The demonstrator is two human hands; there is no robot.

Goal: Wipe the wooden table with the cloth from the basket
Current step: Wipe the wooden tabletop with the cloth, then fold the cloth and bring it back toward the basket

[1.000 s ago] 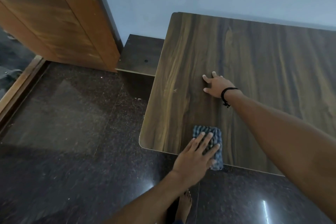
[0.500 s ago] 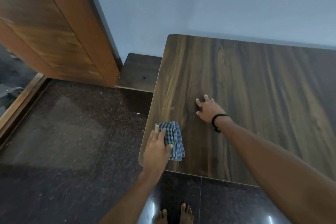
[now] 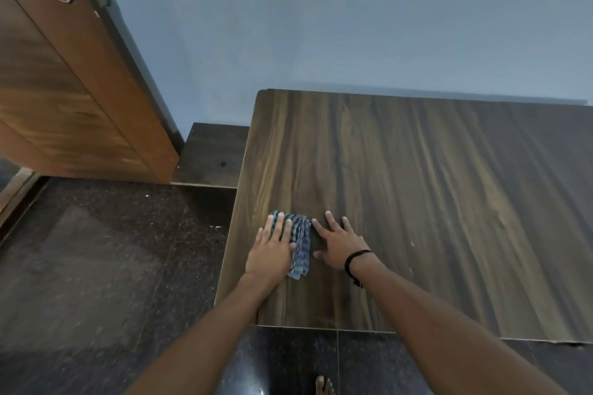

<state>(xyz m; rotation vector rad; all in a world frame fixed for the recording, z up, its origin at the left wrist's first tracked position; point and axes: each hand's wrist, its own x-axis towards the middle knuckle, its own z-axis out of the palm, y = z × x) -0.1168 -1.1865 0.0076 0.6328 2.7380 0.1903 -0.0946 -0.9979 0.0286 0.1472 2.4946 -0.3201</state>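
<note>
The left hand (image 3: 272, 250) lay flat on the checked cloth (image 3: 300, 244), fingers straight and slightly spread, pressing it to the wooden table (image 3: 433, 202) near its left edge, toward the front-left corner; the right hand (image 3: 340, 242) rested flat just beside the cloth, fingers splayed on bare wood

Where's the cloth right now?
Head view: the checked cloth lies near the front-left corner of the wooden table, pressed under the left hand, beside the right hand.
</note>
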